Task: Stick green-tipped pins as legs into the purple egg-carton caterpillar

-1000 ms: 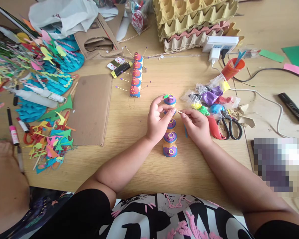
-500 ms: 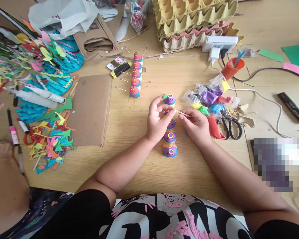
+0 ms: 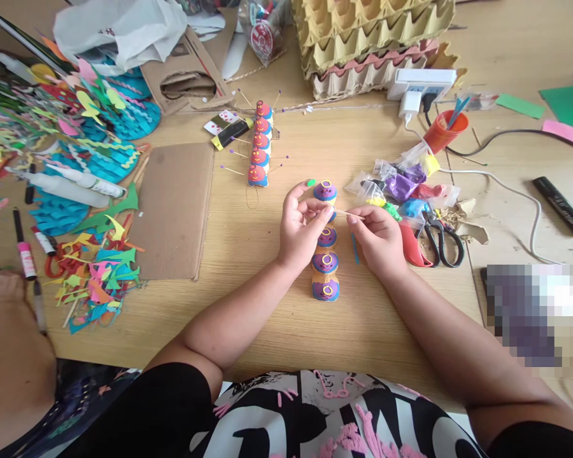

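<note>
A thin pale stick (image 3: 346, 213) spans the gap between my hands. My left hand (image 3: 304, 226) pinches its left end; a bit of green clay (image 3: 311, 183) sits at the tip of a raised finger. My right hand (image 3: 378, 238) pinches the other end. Beneath them stands a row of purple and blue clay-covered bumps (image 3: 325, 261) with yellow rings, partly hidden by my left hand. Farther off lies a similar red and blue row (image 3: 259, 156) with thin purple-tipped sticks poking out. A blue strip (image 3: 355, 249) lies beside my right hand.
Bags of coloured clay (image 3: 401, 184) and scissors (image 3: 440, 242) lie to the right, near an orange cup (image 3: 445, 131). Egg trays (image 3: 372, 44) are stacked behind. Left are cardboard (image 3: 174, 213) and paper scraps (image 3: 102, 273). Another person's arm (image 3: 9, 356) shows at far left.
My hands have moved slightly apart, showing more of the stick between them. My left hand has shifted a little left, uncovering more of the purple row.
</note>
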Action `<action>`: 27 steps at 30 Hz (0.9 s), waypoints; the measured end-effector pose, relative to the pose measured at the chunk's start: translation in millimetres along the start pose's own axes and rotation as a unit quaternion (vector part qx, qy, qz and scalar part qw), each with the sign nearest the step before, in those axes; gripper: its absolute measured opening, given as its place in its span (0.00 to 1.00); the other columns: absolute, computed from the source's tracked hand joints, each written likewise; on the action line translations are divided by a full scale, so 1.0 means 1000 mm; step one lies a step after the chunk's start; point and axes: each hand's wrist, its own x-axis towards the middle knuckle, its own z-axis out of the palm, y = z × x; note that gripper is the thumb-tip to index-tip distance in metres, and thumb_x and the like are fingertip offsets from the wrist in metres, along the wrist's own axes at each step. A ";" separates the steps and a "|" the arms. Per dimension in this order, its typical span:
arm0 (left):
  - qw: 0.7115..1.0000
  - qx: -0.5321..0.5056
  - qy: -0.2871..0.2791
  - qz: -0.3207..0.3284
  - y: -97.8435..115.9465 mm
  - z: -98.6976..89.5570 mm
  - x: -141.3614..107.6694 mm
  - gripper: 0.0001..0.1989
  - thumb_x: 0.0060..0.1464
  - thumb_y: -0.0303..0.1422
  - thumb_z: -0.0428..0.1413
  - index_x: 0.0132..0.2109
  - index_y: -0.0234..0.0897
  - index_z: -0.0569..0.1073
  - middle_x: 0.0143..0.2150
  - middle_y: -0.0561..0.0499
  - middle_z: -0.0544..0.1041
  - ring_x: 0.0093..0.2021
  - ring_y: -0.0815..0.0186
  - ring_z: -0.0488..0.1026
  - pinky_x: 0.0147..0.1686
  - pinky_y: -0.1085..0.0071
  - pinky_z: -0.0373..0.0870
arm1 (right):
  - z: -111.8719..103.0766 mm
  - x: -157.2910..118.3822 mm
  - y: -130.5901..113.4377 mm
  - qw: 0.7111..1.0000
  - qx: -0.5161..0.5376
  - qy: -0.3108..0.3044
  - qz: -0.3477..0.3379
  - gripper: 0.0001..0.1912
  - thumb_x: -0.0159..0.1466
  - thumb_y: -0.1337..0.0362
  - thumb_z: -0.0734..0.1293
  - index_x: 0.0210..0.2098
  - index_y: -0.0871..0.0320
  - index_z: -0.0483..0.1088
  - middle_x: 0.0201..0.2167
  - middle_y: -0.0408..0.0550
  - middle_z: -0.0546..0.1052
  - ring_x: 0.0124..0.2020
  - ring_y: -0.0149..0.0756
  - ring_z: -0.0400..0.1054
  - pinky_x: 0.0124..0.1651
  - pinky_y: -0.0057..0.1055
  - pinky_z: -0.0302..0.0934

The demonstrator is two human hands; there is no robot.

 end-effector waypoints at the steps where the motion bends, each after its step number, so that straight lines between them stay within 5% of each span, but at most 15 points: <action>1: 1.000 0.000 -0.001 0.002 0.000 0.000 0.000 0.30 0.61 0.44 0.69 0.64 0.50 0.66 0.39 0.58 0.81 0.40 0.71 0.82 0.48 0.72 0.80 | 0.000 0.000 0.000 1.000 0.002 0.001 0.005 0.20 0.61 0.43 0.79 0.38 0.52 0.79 0.34 0.43 0.81 0.34 0.31 0.73 0.42 0.32 0.70; 14: 1.000 0.013 -0.007 -0.009 -0.002 -0.003 0.001 0.31 0.61 0.46 0.69 0.65 0.51 0.66 0.40 0.56 0.82 0.41 0.70 0.82 0.49 0.69 0.80 | -0.001 0.001 0.001 1.000 -0.002 0.017 0.024 0.23 0.58 0.41 0.80 0.37 0.52 0.76 0.33 0.44 0.79 0.33 0.33 0.71 0.39 0.33 0.70; 20: 0.999 0.023 0.017 -0.018 -0.003 -0.006 0.002 0.32 0.60 0.47 0.70 0.65 0.49 0.67 0.40 0.55 0.81 0.41 0.68 0.81 0.52 0.66 0.79 | -0.001 0.004 0.001 0.995 0.083 0.061 0.005 0.18 0.58 0.49 0.81 0.35 0.51 0.74 0.29 0.39 0.76 0.31 0.28 0.70 0.39 0.29 0.68; 27: 0.999 0.007 0.045 -0.008 0.000 -0.003 0.003 0.32 0.56 0.49 0.72 0.62 0.49 0.69 0.38 0.57 0.79 0.39 0.71 0.79 0.48 0.71 0.78 | -0.011 0.013 -0.003 0.994 0.066 0.084 -0.011 0.20 0.65 0.49 0.74 0.35 0.50 0.61 0.47 0.44 0.84 0.37 0.33 0.76 0.47 0.37 0.73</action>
